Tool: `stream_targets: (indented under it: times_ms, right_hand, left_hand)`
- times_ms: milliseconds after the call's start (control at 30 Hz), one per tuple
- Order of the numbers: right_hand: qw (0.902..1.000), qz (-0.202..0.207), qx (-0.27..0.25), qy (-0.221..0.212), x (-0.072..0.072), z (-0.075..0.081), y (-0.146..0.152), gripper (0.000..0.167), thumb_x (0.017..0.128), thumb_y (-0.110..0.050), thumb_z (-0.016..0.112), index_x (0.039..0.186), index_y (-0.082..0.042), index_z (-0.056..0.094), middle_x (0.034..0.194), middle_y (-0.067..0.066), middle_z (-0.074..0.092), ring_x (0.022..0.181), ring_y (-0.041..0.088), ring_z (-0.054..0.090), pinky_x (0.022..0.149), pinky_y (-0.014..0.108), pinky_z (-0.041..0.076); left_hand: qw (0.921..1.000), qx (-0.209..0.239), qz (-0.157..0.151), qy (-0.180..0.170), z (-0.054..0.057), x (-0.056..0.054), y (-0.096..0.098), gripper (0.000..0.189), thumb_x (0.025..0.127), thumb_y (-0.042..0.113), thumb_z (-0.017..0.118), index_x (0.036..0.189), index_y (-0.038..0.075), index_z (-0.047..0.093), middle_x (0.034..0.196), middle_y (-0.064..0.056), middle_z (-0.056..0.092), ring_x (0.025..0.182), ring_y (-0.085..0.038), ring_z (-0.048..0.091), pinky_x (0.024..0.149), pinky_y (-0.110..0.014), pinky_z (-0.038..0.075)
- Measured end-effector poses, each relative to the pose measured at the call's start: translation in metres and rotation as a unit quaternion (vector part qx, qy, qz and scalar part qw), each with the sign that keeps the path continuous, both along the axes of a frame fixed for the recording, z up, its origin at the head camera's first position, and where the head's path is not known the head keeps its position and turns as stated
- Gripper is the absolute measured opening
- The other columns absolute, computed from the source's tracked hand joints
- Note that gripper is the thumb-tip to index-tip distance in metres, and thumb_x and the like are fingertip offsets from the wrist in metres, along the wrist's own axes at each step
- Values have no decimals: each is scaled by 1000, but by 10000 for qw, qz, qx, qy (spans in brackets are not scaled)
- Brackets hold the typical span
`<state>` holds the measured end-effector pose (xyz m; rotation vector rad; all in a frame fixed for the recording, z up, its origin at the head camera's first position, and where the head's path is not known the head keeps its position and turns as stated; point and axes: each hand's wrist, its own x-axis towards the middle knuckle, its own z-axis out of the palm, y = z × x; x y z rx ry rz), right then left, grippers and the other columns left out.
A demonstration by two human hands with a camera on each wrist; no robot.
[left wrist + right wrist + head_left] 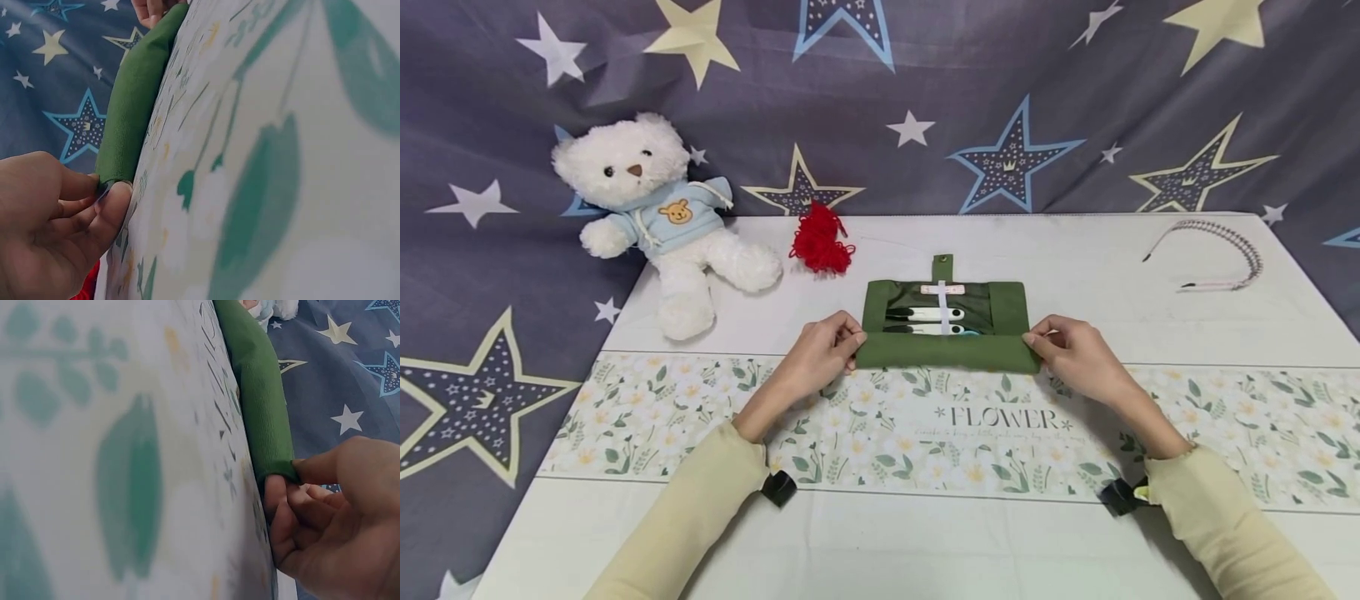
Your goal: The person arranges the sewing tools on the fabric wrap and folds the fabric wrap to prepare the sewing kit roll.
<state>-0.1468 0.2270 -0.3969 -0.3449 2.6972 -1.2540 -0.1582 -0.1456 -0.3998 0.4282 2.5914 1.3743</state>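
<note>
A green fabric roll-up pouch lies on the table, its near part rolled into a thick tube and its far part flat. Elastic on the flat part holds white-handled tools, their kind too small to tell, and a small pale packet. A snap tab sticks out from the far edge. My left hand pinches the left end of the rolled part between thumb and fingers. At the opposite end, my right hand pinches the roll likewise. Both wrist views show the green tube gripped at its ends.
Behind the pouch lies a bundle of red yarn. A white teddy bear in a blue hoodie sits at the back left. To the back right is a beaded headband. A star-patterned cloth hangs behind the table.
</note>
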Motion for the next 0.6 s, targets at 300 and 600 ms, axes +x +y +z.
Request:
stream_targets:
  times_ms: [300,600]
  right_hand:
    - [10000,-34,35,-57,0,0,-3,21,109,-16,55,108,3,64,66,7,62,46,17,46,44,29,35]
    - [10000,-9,-61,-47,0,-1,-3,21,109,-15,55,110,4,65,66,8,61,46,16,45,43,29,34]
  left_hand:
    - [9999,-50,110,-37,-1,-3,2,12,108,11,57,106,2,64,74,-9,63,62,-20,65,50,-28,47]
    - [9998,23,210,38,-1,-1,2,11,107,11,58,108,2,65,83,-9,66,62,-19,67,55,-31,53]
